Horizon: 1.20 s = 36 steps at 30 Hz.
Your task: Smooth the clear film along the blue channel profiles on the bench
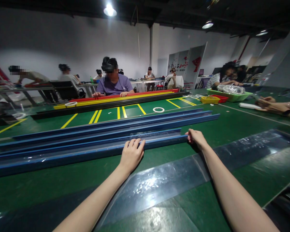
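Head view, 1 near blue rail (87, 155): channel-shaped, lying lengthwise on the green surface (239, 125), left end running out of frame.
Left hand (132, 155), 1: fingers draped over the rail's front rim, thumb hidden; whether they clench cannot be told.
Right hand (196, 138), 1: fingers pinching the rail's right end.
Handling, as judged: grip the end by its walls, press lightly with the left fingers against twisting, and shift both hands together, since the unseen far end could swing.
Farther blue rails (111, 132): just behind, roughly parallel, count uncertain; little room for pushing away.
Clear strip (164, 180), 1: glossy, flat beneath both forearms; wrists best held high to avoid dragging it.
Open room: bare green right of the rail's end, bounded by 1 yellow tray (209, 100) and a co-worker's hands (268, 102).
Edge: surface ends at lower right, beyond the strip.
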Available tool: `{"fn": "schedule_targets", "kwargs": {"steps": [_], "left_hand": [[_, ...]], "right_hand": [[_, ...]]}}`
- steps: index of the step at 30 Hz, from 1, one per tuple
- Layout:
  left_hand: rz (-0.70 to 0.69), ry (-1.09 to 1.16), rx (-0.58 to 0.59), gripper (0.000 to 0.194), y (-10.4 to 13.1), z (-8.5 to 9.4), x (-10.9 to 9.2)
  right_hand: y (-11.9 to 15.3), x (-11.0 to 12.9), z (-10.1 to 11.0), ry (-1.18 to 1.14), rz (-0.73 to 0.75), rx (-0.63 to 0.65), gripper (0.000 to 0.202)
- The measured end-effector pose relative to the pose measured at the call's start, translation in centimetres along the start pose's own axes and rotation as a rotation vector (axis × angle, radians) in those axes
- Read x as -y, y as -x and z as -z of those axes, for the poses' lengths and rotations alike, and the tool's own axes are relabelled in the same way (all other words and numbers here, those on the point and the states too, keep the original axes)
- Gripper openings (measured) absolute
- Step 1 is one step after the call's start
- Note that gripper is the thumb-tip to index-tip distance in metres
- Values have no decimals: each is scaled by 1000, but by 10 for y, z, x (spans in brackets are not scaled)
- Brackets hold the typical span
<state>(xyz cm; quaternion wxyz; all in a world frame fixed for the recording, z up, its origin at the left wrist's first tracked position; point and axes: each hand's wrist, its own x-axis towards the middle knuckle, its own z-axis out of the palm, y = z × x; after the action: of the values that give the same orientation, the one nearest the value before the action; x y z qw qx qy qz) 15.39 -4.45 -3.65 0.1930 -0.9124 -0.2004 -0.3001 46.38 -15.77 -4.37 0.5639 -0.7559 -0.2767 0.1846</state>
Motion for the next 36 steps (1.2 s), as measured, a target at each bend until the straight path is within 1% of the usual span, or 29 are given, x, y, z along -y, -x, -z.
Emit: {"fn": "schedule_targets", "kwargs": {"steps": [5, 10, 17, 20, 23, 28, 36], "left_hand": [[-1, 19, 1, 32, -1, 1, 0], [9, 18, 8, 32, -1, 2, -1], [24, 21, 26, 32, -1, 3, -2], [31, 22, 34, 32, -1, 4, -2], [36, 17, 40, 33, -1, 5, -2], [48, 5, 38, 33, 0, 5, -3], [54, 8, 37, 36, -1, 7, -4]], "right_hand": [[6, 6, -3, -100, -46, 67, 36], [3, 3, -1, -174, -58, 129, 44], [-2, -3, 2, -220, -48, 155, 45], [1, -1, 1, -280, -49, 171, 47], [5, 5, 0, -327, -56, 215, 52], [10, 13, 0, -322, -85, 232, 55], [10, 13, -2, -277, -92, 245, 56]]}}
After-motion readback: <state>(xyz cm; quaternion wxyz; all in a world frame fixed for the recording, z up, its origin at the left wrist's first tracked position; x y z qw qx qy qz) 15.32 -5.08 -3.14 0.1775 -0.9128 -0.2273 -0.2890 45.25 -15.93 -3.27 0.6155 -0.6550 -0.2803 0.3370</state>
